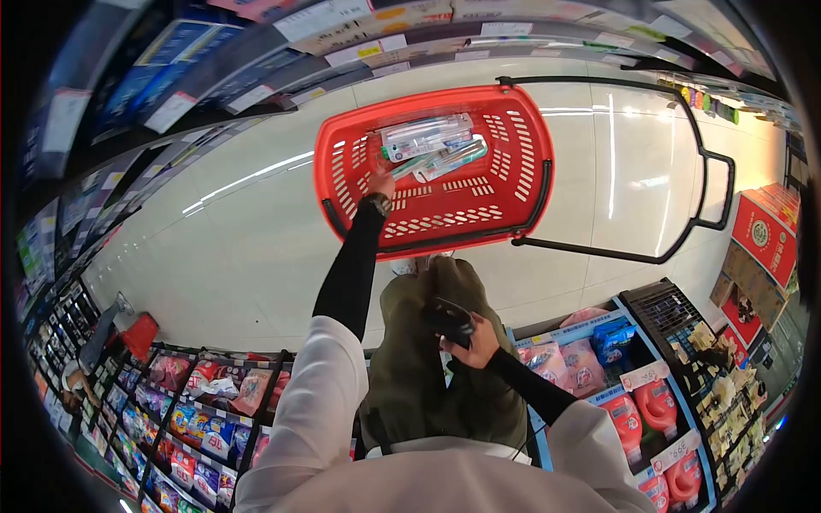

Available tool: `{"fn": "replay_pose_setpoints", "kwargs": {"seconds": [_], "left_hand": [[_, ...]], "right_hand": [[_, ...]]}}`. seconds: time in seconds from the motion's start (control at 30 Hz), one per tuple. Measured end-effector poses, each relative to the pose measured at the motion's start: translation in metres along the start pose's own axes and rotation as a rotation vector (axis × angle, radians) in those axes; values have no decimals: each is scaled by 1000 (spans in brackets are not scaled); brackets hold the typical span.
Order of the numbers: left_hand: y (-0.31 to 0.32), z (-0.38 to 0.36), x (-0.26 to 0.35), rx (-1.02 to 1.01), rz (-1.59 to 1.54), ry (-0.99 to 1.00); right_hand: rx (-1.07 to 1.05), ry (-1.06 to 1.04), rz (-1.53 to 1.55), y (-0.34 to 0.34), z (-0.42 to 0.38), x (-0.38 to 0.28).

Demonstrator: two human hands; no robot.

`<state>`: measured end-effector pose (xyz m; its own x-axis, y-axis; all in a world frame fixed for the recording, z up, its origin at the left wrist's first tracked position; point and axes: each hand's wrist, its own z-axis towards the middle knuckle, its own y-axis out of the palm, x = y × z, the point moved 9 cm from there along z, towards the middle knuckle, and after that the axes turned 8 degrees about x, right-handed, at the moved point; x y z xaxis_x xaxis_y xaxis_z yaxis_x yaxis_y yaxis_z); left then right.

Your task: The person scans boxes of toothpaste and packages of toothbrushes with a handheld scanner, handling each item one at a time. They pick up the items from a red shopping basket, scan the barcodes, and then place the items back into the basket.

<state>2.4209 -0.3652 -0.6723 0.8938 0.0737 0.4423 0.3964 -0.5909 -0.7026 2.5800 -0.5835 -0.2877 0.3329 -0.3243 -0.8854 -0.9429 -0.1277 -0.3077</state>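
A red plastic shopping basket [436, 226] with slotted walls stands on the floor in front of me. Inside it lie several clear-fronted toothbrush packs [428, 135], one across another. My left hand [381, 182], with a watch at its wrist, reaches over the near left rim. Its fingers are closed at the end of a green-tinted toothbrush pack [414, 167]; the fingertips are small and partly hidden. Close to my lap, my right hand [475, 342] is wrapped round a dark, flat phone-like device [448, 320].
The basket's black handle [717, 192] is folded out to the right over pale floor tiles [590, 184]. Shelves with price tags [342, 53] run along the far side. Behind me stand bagged goods [205, 432] and a blue-edged bin of red bottles [657, 406]. Red cartons [767, 235] are at right.
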Motion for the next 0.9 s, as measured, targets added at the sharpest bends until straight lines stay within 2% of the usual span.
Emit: {"fn": "replay_pose_setpoints", "kwargs": {"seconds": [0.07,0.13,0.17,0.23,0.3,0.37,0.53,0.63,0.7,0.77,0.8,0.9], "left_hand": [[-70,-7,72,284,-143,-62],[-80,-1,133,432,35,397],[-79,8,145,428,30,401],[-50,18,181,327,219,670],[-26,39,182,341,257,652],[-17,54,177,266,336,513],[8,7,167,187,396,569],[14,-23,160,146,247,632],[7,-14,151,169,230,618],[-13,16,114,276,200,312],[-34,18,103,493,192,261],[-41,37,73,499,232,242]], "right_hand": [[33,70,73,-8,6,6],[94,175,139,-19,10,11],[98,179,135,-20,11,16],[105,75,105,-22,14,14],[140,64,97,-28,22,11],[121,90,74,-28,21,16],[185,105,125,-37,23,20],[162,68,117,-31,23,19],[152,86,118,-27,22,20],[147,105,142,-26,21,21],[142,128,167,-26,21,23],[136,66,122,-27,24,19]]}}
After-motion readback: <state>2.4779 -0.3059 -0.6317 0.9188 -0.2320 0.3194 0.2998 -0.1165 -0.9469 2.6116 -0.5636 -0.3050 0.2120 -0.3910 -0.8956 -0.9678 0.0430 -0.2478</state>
